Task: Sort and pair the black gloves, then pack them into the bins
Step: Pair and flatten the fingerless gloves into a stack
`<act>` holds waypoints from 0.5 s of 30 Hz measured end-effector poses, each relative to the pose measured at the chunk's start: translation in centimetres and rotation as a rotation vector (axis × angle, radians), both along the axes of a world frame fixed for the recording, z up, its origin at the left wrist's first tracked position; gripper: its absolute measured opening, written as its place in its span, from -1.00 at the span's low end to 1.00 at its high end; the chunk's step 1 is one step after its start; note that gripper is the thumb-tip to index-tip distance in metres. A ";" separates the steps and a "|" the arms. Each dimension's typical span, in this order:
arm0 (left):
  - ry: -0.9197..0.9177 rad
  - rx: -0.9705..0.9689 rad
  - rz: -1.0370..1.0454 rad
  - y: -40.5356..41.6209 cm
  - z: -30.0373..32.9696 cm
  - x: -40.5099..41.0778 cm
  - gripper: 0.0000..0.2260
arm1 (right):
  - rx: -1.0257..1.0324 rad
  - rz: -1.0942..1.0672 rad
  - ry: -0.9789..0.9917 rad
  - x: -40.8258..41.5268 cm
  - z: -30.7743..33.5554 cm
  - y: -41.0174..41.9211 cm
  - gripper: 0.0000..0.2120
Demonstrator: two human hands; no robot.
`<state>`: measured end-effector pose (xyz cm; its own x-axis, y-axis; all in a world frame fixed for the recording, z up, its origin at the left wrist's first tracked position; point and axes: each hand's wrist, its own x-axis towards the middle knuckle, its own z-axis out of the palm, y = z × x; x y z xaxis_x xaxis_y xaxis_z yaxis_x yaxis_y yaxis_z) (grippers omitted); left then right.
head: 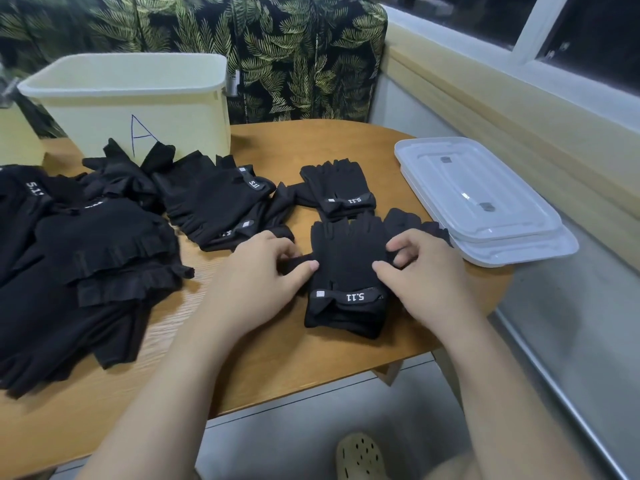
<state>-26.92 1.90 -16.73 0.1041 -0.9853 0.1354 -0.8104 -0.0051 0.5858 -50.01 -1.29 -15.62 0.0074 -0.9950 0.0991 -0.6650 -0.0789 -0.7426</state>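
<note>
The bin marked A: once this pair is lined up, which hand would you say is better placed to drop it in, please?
Probably the left hand: the bin stands at the far left of the table, on that hand's side. The right hand would have to cross over.

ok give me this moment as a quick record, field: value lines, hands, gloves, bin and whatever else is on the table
left hand: pinches the left edge of the glove pair
right hand: pinches its right edge
glove pair: stacked flat on the table, cuffs toward the person
second pair: lies just beyond it
loose gloves: heaped at left
bin: marked A, far left, contents not visible
lids: stacked at right edge
</note>
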 end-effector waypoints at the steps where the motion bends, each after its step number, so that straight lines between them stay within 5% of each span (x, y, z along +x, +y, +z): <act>1: -0.014 0.003 -0.014 0.2 0.0 0.0 -0.73 | -0.006 -0.004 0.042 0.0 0.0 0.1 -0.79; 6: -0.068 -0.019 -0.048 1.7 0.2 0.2 -0.65 | 0.021 -0.014 0.053 0.2 0.1 0.4 -0.62; 15: 0.024 0.002 0.006 4.5 0.5 2.2 -0.61 | -0.058 0.056 0.134 2.3 0.1 1.4 -0.74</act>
